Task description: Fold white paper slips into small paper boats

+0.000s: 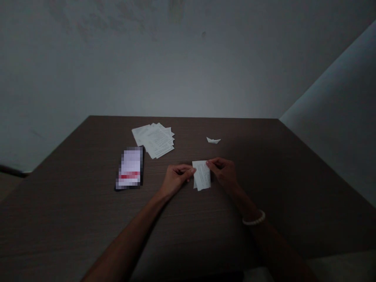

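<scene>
A small printed sheet of paper (pixel 202 178), folded over with its lower edges slightly apart, is between my two hands. My left hand (pixel 177 178) pinches its left edge between thumb and fingers. At the upper right corner, my right hand (pixel 223 171) grips the same paper; a beaded bracelet (pixel 254 220) is on that wrist. Beyond the hands, a little folded paper boat (pixel 213 140) rests on the table. A fanned pile of printed sheets (pixel 155 140) lies farther off to the left.
A phone (pixel 129 168) with a blurred lit screen lies left of my left hand, just below the pile. Everything rests on a dark wood-grain table (pixel 88 227). Its far edge meets a grey wall (pixel 188 70), and another wall surface slants in at the right.
</scene>
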Demonstrator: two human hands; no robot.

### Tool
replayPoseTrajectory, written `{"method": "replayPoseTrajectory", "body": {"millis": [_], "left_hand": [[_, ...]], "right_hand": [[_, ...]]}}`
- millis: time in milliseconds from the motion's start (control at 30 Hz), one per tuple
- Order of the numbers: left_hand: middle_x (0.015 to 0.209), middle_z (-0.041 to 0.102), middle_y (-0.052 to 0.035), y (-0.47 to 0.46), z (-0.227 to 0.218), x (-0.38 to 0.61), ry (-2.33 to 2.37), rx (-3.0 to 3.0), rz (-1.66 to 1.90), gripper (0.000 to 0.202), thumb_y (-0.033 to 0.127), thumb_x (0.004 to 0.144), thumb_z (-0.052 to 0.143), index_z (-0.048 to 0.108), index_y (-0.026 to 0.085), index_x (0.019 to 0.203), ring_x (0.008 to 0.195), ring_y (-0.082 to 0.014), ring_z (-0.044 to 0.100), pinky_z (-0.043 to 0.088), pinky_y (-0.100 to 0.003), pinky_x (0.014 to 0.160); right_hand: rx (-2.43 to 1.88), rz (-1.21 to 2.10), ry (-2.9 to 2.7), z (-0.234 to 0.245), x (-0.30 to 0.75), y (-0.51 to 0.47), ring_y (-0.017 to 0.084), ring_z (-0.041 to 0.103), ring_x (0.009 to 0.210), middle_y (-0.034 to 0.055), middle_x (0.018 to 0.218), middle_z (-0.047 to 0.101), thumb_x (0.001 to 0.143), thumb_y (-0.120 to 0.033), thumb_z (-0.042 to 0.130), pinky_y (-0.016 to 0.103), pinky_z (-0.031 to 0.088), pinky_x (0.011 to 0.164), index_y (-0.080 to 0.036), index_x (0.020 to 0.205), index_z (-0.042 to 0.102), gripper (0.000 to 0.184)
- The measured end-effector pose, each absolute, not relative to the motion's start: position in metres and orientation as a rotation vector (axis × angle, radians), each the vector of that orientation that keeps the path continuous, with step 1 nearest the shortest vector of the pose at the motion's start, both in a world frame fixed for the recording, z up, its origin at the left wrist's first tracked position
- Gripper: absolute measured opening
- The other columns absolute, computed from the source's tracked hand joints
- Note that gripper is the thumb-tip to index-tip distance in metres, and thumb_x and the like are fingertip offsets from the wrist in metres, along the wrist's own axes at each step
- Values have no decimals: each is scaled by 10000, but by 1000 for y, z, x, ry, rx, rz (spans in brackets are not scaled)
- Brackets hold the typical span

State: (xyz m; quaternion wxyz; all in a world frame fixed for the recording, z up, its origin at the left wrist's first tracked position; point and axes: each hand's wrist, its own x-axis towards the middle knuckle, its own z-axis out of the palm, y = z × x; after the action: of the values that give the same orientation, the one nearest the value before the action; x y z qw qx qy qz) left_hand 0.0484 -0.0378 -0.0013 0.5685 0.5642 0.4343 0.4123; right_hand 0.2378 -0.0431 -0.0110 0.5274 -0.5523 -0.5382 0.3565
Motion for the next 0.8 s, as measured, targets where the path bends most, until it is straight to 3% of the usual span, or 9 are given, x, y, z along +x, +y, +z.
{"method": "replayPoseTrajectory", "body": {"millis": [167,400,633,800], "left_hand": [[602,683,-30,-37,-3,48,1049,1368,979,322,449,735,714,766,136,788,485,-107,527,401,-220,487],[862,756,-66,-38,-12,50,1092,1451,1018,262,379,800,668,771,153,882,747,-195,682,514,-264,672],[782,748,-63,-36,-11,48,1113,1421,1063,279,388,793,667,772,135,846,663,-178,658,483,-242,587],[718,730,-55,-34,-11,47,1109,1387,1074,274,387,772,681,768,129,801,612,-155,623,451,-227,552]], "right_hand": [[-1315,835,-1267,-9,236,-44,186,677,655,49,713,728,761,-352,681,279,532,599,-174,720,713,186],[-1356,706,-1289,-8,232,-49,173,660,618,47,713,724,771,-354,684,269,513,570,-176,744,726,185],[-1304,853,-1278,-5,233,-46,178,676,677,46,752,737,775,-358,677,280,525,630,-182,757,737,186],[-1274,961,-1311,-9,238,-42,164,658,621,28,700,723,752,-372,683,268,520,583,-177,734,730,201]]}}
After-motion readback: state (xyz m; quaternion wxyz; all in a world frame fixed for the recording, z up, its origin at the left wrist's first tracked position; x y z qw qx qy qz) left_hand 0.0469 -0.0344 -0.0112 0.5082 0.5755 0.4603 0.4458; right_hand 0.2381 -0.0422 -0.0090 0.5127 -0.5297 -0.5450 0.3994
